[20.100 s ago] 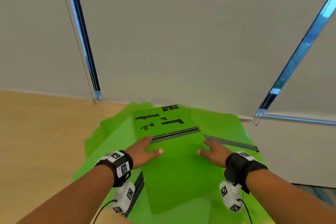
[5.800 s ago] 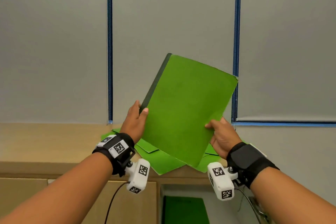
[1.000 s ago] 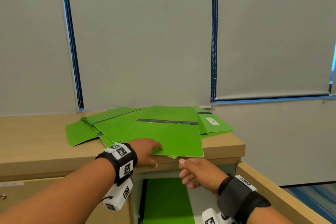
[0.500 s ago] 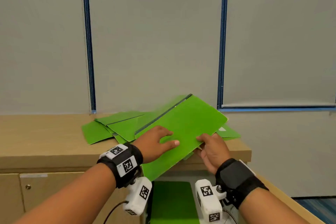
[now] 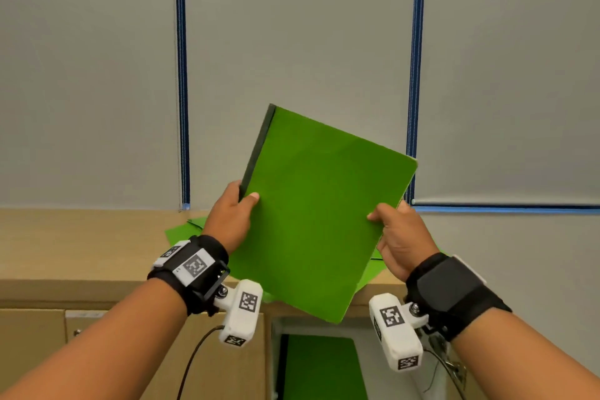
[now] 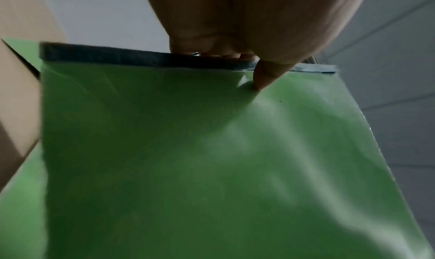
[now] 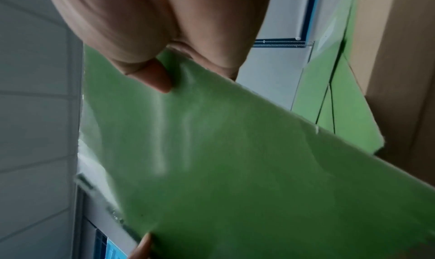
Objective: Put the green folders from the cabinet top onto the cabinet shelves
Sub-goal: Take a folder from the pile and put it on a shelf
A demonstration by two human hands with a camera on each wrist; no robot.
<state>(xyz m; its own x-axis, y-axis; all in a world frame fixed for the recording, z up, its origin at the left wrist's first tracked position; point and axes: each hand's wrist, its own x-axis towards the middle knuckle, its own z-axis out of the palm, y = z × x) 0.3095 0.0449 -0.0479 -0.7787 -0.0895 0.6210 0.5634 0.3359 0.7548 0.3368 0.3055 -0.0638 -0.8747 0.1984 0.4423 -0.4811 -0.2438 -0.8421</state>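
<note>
Head view gives the whole layout: a green folder [image 5: 319, 214] is held up in the air in front of the wall, tilted, its dark spine edge on the left and top. The left hand [image 5: 229, 217] grips it by that spine, thumb on the near face and fingers wrapped behind. The right hand [image 5: 400, 237] pinches the right edge, thumb in front too. The folder's lowest corner hangs just over the front lip of the cabinet top [image 5: 81, 243], where more green folders [image 5: 185, 229] lie flat behind the held one (mostly hidden by it). Below, the cabinet shelf [image 5: 321, 367] is open and has something green already lying in it.

Left wrist view adds what the head camera can't: the thumb [image 6: 266, 76] pressing right into the green cover just below the dark spine [image 6: 141, 57], denting it a little, with fingertips curled over the far side.

Right wrist view shows the other pinch up close, thumb [image 7: 155, 76] on the face and the rest of the hand behind. It also catches the folders left on the cabinet top [image 7: 339, 102] off to the right, overlapping each other, which the head view barely shows. It's blurry though.
</note>
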